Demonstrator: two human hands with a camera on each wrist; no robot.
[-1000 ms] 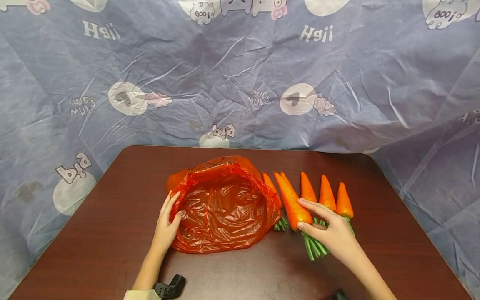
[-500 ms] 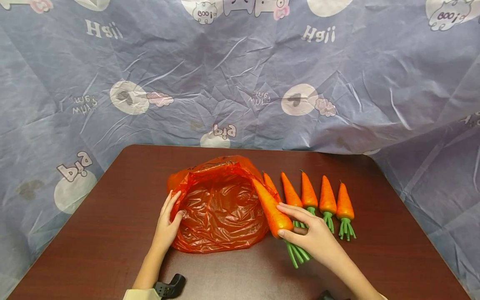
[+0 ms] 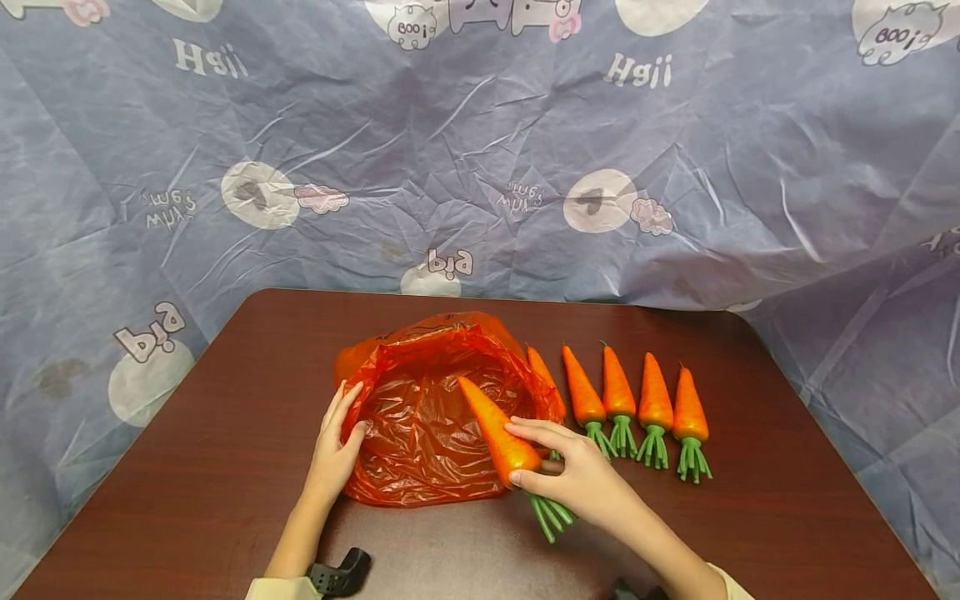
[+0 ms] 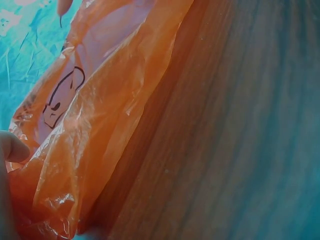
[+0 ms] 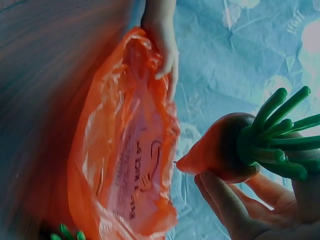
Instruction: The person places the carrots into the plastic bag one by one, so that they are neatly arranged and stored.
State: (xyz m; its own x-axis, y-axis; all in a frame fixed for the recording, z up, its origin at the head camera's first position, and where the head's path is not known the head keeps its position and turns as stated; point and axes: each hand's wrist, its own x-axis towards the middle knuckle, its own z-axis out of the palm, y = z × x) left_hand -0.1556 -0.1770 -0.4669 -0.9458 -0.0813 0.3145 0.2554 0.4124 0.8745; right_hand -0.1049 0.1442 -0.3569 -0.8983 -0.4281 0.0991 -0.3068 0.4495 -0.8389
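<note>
A red plastic bag [image 3: 427, 442] lies on the table with its mouth facing the person; it also fills much of the left wrist view [image 4: 115, 95]. My left hand [image 3: 334, 450] grips the bag's left rim between thumb and fingers. In my right hand [image 3: 581, 475] a carrot [image 3: 498, 429] is pinched near its thick end, its tip over the bag's mouth and its green stems hanging below. The right wrist view has the carrot [image 5: 220, 147] beside the bag [image 5: 125, 150], tip towards the opening.
To the right of the bag, several carrots [image 3: 617, 383] stand in a row, tips pointing away, one partly behind the bag's right edge. The brown table [image 3: 780, 500] ends at a patterned grey-blue cloth [image 3: 465, 150] hanging behind it.
My right hand has carried the carrot leftwards from the row to the bag's mouth. The left hand keeps its place on the rim.
</note>
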